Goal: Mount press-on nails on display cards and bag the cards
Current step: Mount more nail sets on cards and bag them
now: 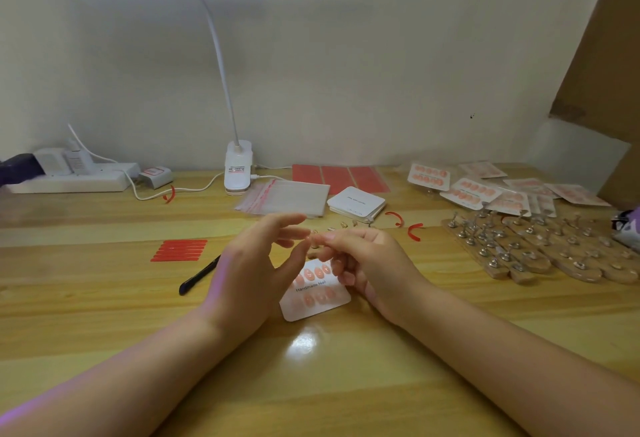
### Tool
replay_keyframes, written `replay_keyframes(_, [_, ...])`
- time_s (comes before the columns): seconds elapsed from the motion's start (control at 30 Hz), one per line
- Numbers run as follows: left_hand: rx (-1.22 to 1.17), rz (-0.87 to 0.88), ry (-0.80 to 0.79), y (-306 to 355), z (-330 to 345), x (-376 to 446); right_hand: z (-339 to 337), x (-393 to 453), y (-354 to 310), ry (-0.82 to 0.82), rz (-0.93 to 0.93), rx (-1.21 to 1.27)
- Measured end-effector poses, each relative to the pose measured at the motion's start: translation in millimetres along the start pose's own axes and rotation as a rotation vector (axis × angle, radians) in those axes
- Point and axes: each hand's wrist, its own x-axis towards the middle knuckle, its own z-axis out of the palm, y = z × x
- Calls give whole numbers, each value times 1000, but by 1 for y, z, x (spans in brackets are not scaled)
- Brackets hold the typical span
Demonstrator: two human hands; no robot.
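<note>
White display card (313, 293) lies flat on the wooden table (104, 315), directly under and between both hands, long axis slanting up to the right; two rows of pink nails already on it. Left hand (256, 263) loose, fingers spread, holding nothing evident. Right hand (360, 256) curled, thumb and forefinger pinching something small at the fingertips, likely a nail, too small to confirm. Right hand sits nearer the card's upper row, so placement looks like a short drop down-left. Bare table ahead and to the near side. Beyond: black pen (199, 275) left, red strips (180, 249), blank cards (356, 202), clear bags (287, 197), finished packs (485, 187) far right.
</note>
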Motion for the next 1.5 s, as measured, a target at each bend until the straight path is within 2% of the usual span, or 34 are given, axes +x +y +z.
replay_keyframes(0.07, [9, -82, 3, -2, 0, 0, -7, -2, -2, 33, -248, -344])
replay_keyframes(0.13, [73, -189, -26, -6, 1, 0, -13, -3, -5, -25, -462, -774])
replay_keyframes(0.23, [176, -314, -116, -12, 3, 1, -19, 0, -4, -186, -440, -1162])
replay_keyframes(0.3, [190, -370, -168, -12, 4, 2, -20, 3, 0, -213, -374, -1298])
replay_keyframes(0.5, [34, -480, -216, -17, 7, 1, -19, 6, 6, -151, -260, -1346])
replay_keyframes(0.67, [-89, -479, -150, -17, 7, 3, -18, 3, 6, -147, -262, -1279])
replay_keyframes(0.83, [-158, -334, -58, -11, 6, 2, -17, 0, 7, -82, -280, -1214])
replay_keyframes(0.97, [-148, -253, -18, -11, 6, 1, -11, -3, 8, -6, -328, -1106])
replay_keyframes(1.13, [-119, -213, -11, -15, 5, 0, -1, -10, 9, -5, -312, -938])
replay_keyframes(1.2, [-104, -181, 4, -15, 5, 0, 4, -13, 10, 11, -269, -818])
replay_keyframes(1.27, [-90, -157, 28, -16, 4, 0, 11, -15, 9, 7, -183, -583])
replay_keyframes(1.4, [-75, -227, 61, -20, 1, 4, 17, -15, 3, -13, 7, -134])
replay_keyframes(1.5, [-68, -252, 65, -21, 1, 5, 15, -13, 1, -54, 78, -46])
